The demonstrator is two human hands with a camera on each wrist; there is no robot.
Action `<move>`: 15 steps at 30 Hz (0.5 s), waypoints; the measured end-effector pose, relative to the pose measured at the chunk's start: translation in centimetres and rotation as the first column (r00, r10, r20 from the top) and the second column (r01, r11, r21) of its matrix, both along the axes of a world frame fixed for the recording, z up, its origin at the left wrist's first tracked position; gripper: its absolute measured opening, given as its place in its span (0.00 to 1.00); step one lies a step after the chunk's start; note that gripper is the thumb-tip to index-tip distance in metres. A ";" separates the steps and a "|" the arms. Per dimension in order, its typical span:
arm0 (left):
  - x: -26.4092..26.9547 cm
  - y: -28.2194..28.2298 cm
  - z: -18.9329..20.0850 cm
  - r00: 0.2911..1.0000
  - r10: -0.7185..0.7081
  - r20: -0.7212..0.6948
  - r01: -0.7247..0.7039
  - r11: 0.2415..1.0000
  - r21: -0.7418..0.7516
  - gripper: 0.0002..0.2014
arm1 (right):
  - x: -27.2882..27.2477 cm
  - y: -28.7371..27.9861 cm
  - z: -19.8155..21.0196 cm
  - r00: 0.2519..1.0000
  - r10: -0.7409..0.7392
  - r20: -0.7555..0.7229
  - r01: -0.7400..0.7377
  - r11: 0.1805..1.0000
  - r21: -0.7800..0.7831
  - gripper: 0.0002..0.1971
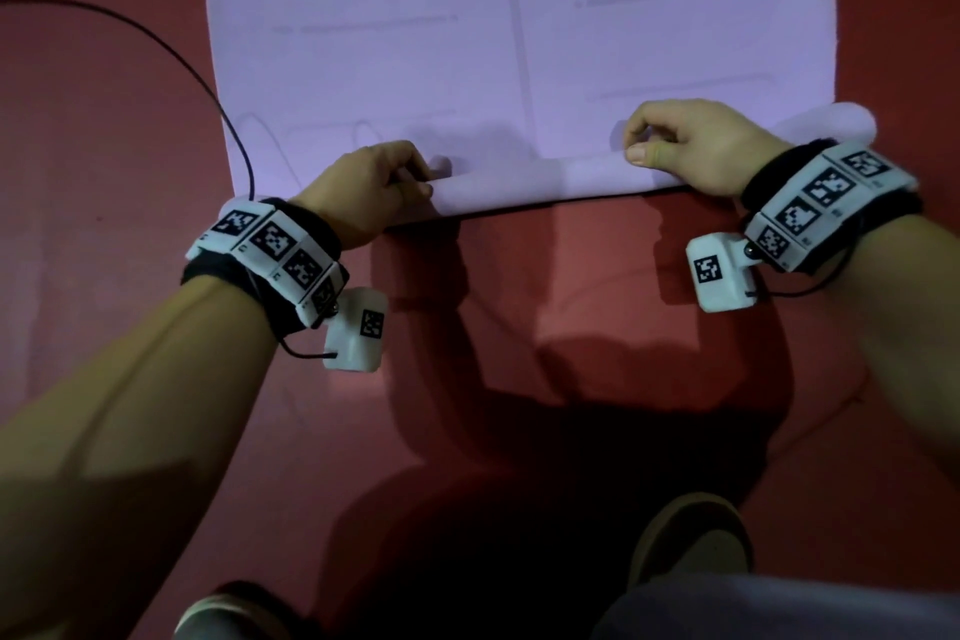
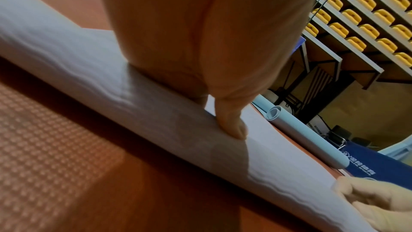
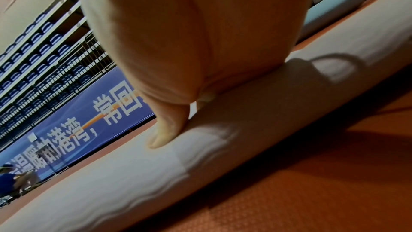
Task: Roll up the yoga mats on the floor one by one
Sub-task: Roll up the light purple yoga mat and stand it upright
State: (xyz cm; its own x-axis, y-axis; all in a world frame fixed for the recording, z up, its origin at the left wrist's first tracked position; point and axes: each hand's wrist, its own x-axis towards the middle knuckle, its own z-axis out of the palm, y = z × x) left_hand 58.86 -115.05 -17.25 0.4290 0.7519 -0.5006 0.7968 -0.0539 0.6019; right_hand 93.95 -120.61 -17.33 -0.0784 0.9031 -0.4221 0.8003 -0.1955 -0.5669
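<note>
A pale lilac yoga mat (image 1: 467,42) lies flat on the red floor, stretching away from me. Its near end is curled into a thin roll (image 1: 519,190). My left hand (image 1: 374,187) grips the left part of that roll (image 2: 156,112), fingers curled over the top and thumb on the near side. My right hand (image 1: 680,146) grips the right part of the roll (image 3: 223,147), its thumb pressed on the near face and fingers curled behind. The roll's right end sticks out past my right wrist. The fingertips behind the roll are hidden in both wrist views.
A black cable (image 1: 171,52) arcs over the red floor (image 1: 571,327) to the mat's left edge. A rolled light-blue mat (image 2: 307,135) lies farther off beside a blue banner (image 3: 78,130). Stadium seats (image 2: 368,6) rise beyond. My shoes (image 1: 691,546) are near the bottom edge.
</note>
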 end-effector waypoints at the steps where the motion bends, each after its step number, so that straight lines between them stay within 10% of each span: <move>1: 0.1 0.0 0.1 1.000 0.001 -0.018 -0.001 1.000 0.017 0.03 | 0.0 0.0 -0.1 1.000 -0.002 0.001 0.002 1.000 0.009 0.04; 15: -0.1 -1.0 1.1 0.976 0.108 0.190 -0.097 0.993 -0.066 0.10 | 0.2 -0.7 0.9 0.985 -0.075 -0.158 0.080 0.996 0.029 0.04</move>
State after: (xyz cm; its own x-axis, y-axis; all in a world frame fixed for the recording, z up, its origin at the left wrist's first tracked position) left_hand 58.74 -116.03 -16.19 0.4438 0.7697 -0.4589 0.6651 0.0603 0.7443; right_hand 94.17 -121.35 -16.44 -0.0701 0.9230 -0.3784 0.6844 -0.2315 -0.6914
